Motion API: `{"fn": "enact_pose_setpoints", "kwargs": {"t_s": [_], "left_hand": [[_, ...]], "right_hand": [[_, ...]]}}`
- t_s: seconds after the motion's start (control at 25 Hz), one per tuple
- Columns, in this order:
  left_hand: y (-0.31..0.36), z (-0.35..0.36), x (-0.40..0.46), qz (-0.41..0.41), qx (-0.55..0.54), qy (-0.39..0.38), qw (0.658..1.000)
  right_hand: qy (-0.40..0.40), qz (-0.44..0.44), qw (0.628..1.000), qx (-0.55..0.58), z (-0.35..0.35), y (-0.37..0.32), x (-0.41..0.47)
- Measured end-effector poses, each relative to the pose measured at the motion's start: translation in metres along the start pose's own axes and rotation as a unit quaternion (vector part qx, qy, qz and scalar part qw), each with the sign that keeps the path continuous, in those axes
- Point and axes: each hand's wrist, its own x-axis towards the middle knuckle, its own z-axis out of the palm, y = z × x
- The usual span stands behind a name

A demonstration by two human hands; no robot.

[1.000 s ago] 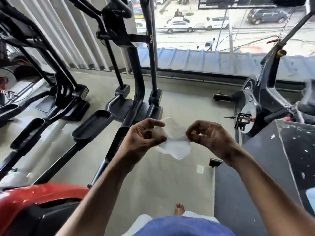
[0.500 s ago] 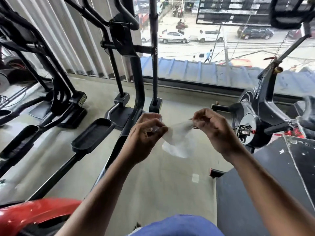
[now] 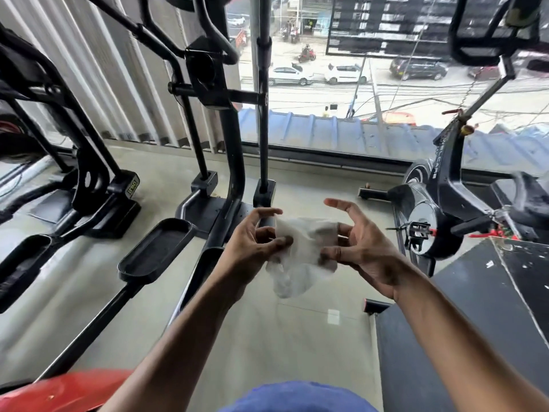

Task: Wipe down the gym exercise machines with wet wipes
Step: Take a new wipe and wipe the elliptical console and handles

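grey floor (image 3: 297, 337) ran to a window (image 3: 386, 84) over a street. black ellipticals (image 3: 225, 150) stood left, a bike (image 3: 430, 221) right. between the hands, in mid-air, hung a white wipe (image 3: 300, 254). the left hand (image 3: 252, 248) pinched its left edge; the right hand (image 3: 362, 248) held its right edge with thumb and lower fingers, upper fingers spread.

An upper-floor gym: black elliptical trainers (image 3: 208, 144) with long foot pedals (image 3: 157, 248) stand on a bare concrete floor (image 3: 297, 346) beside a spin bike (image 3: 430, 224), facing a wide window (image 3: 386, 84) over a street of parked cars.
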Motion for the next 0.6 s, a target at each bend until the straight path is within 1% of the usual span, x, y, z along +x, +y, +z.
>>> {"fn": "enact_pose_setpoints", "kwargs": {"t_s": [0.04, 0.12, 0.16, 0.2, 0.28, 0.36, 0.44, 0.52, 0.56, 0.6], "left_hand": [[-0.001, -0.008, 0.002, 0.008, -0.008, -0.017, 1.000], [0.004, -0.021, 0.003, 0.020, -0.013, -0.064, 0.998], [0.008, -0.024, 0.004, 0.032, 0.006, -0.066, 0.997], [0.012, -0.028, 0.007, 0.051, 0.035, -0.046, 0.997], [0.022, -0.030, 0.018, 0.081, 0.085, 0.012, 0.993], [0.032, -0.037, 0.030, 0.086, 0.092, 0.033, 0.991], [0.040, -0.045, 0.045, 0.093, 0.086, 0.028, 0.992], [0.050, -0.054, 0.058, 0.103, 0.082, 0.011, 0.991], [0.055, -0.057, 0.065, 0.104, 0.081, 0.003, 0.991], [0.061, -0.059, 0.073, 0.103, 0.086, -0.003, 0.991]], "right_hand": [[0.008, -0.026, 0.999, -0.017, 0.004, 0.002, 0.002], [0.063, -0.081, 0.993, -0.056, 0.015, 0.000, 0.009], [0.087, -0.110, 0.987, -0.073, 0.019, -0.002, 0.013], [0.099, -0.136, 0.981, -0.093, 0.023, -0.006, 0.019], [0.088, -0.174, 0.969, -0.154, 0.031, -0.014, 0.029], [0.051, -0.181, 0.960, -0.207, 0.037, -0.017, 0.039], [0.032, -0.195, 0.962, -0.187, 0.040, -0.023, 0.049], [0.020, -0.207, 0.971, -0.121, 0.039, -0.031, 0.064], [0.019, -0.191, 0.975, -0.115, 0.039, -0.036, 0.074], [0.020, -0.165, 0.977, -0.136, 0.040, -0.041, 0.085]]}}
